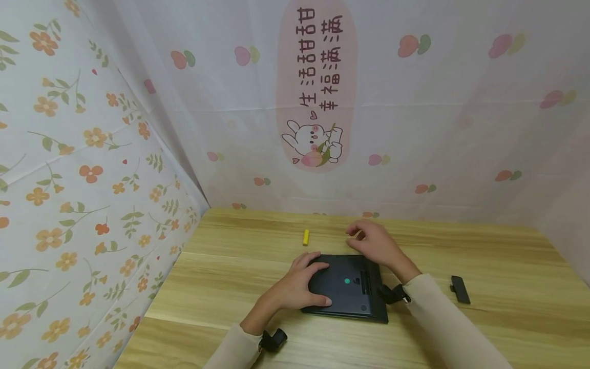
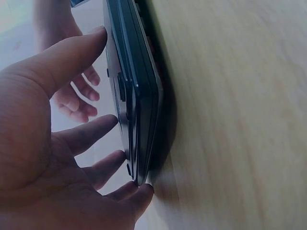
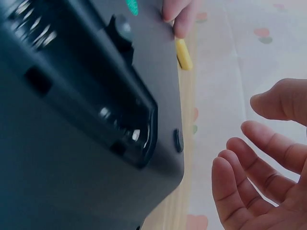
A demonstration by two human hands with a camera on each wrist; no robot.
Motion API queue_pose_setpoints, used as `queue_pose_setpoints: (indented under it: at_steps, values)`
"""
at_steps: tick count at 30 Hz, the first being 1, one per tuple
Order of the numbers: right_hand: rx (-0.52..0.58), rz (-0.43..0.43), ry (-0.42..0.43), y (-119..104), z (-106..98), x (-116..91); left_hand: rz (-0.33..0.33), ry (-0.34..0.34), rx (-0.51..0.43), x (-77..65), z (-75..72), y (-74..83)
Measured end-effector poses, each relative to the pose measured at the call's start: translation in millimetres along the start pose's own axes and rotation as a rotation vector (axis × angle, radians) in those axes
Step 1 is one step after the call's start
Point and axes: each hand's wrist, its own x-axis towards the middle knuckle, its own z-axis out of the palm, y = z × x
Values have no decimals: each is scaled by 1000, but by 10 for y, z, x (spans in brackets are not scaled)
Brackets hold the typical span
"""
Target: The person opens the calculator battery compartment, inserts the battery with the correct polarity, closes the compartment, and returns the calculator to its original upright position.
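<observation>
The yellow battery [image 1: 306, 237] lies on the table [image 1: 221, 287], just past the far edge of the black calculator [image 1: 338, 277]. It is on the left side of the right hand [image 1: 372, 243]. Its long side points away from the person, much like the long slot [image 1: 366, 283], which has no battery in it. The left hand [image 1: 301, 282] is nearer to the battery, but its fingers are spread and rest on the calculator. The right hand's fingers bend loosely, thumb apart, with nothing in them.
</observation>
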Motion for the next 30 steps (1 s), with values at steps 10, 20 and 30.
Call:
queue_pose_setpoints:
  at_steps: [10, 20, 30]
  values:
    - [-11, -18, -8, -43, 104, 151, 11, -7, 1, 0, -11, 3]
    - [-17, -9, -18, -73, 201, 301, 13, -8, 4, 12, -4, -4]
    - [10, -14, -28, -56, 274, 421, 17, 0, 2, 10, -6, -12]
